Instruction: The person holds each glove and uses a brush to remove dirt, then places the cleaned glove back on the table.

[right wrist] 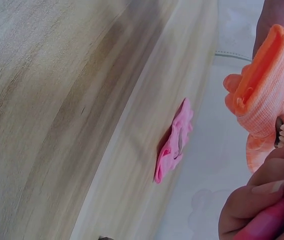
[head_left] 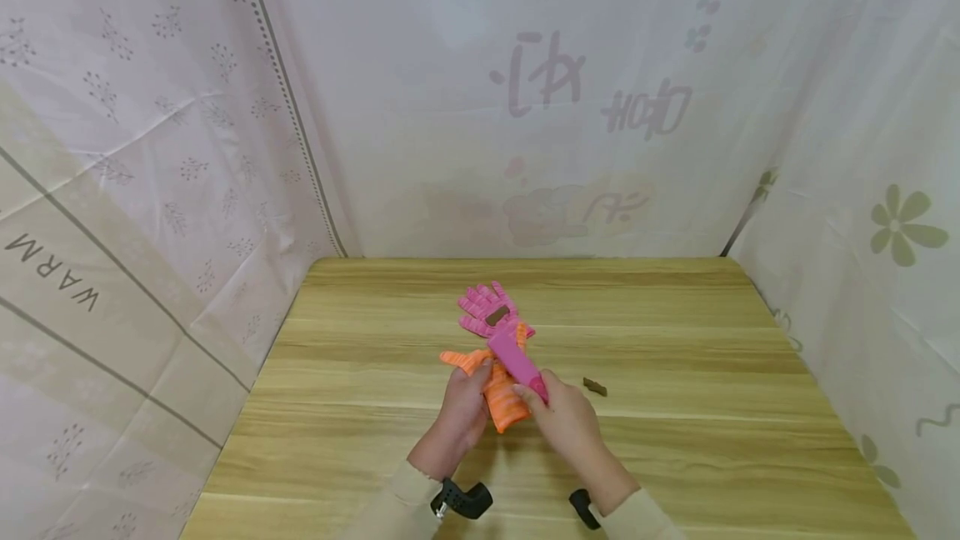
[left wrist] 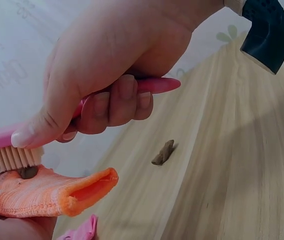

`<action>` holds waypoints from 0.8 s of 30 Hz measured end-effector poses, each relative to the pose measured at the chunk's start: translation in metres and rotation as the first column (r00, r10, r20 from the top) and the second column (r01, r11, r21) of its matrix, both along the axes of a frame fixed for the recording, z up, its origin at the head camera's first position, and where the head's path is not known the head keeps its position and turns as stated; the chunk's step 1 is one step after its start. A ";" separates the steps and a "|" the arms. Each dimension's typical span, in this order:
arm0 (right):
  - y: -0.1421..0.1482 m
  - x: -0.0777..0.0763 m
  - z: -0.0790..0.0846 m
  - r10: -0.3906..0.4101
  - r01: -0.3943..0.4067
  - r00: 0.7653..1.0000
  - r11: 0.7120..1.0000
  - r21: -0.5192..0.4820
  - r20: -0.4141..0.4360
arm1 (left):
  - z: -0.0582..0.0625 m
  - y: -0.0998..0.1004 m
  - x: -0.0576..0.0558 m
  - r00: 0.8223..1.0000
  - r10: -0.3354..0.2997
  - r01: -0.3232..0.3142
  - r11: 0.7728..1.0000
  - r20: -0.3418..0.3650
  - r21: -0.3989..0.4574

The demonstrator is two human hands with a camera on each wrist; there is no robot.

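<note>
My left hand (head_left: 467,408) holds an orange striped knit glove (head_left: 504,408) above the table, thumb on top of it. The glove's open cuff faces me. In my right hand (head_left: 568,417) is a pink brush (head_left: 514,358), gripped by its handle with the thumb along the back of the head. Its pale bristles (left wrist: 12,160) face down onto the orange glove, right at a dark brown lump (left wrist: 28,172) on the fabric. Part of the glove is hidden under the brush head.
Just beyond my hands a pink striped glove (head_left: 477,303) lies flat on the wooden table (head_left: 360,373), with a brown piece (head_left: 497,316) on it. Another small brown piece (head_left: 595,387) lies to the right. Printed curtains (head_left: 420,107) enclose the table at the back and sides.
</note>
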State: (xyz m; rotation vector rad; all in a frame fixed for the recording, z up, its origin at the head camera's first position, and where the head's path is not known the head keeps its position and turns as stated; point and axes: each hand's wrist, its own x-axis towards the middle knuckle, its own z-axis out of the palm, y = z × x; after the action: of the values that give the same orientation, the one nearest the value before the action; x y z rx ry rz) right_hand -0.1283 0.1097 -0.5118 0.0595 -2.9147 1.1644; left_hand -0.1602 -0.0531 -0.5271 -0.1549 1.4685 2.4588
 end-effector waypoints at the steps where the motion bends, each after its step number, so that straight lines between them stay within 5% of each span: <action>1: 0.000 0.000 0.000 -0.002 0.002 1.000 1.000 -0.001 0.004 | -0.001 0.000 0.000 1.000 -0.002 0.002 1.000 -0.002 -0.002; 24: 0.006 -0.001 -0.004 -0.026 0.026 0.999 1.000 0.000 0.034 | -0.006 -0.003 0.002 1.000 -0.017 0.017 1.000 0.011 -0.022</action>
State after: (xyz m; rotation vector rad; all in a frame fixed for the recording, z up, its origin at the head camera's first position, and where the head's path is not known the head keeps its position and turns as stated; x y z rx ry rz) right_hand -0.1294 0.1159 -0.5162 0.0024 -2.9348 1.1746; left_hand -0.1586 -0.0566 -0.5330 -0.1590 1.4873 2.4247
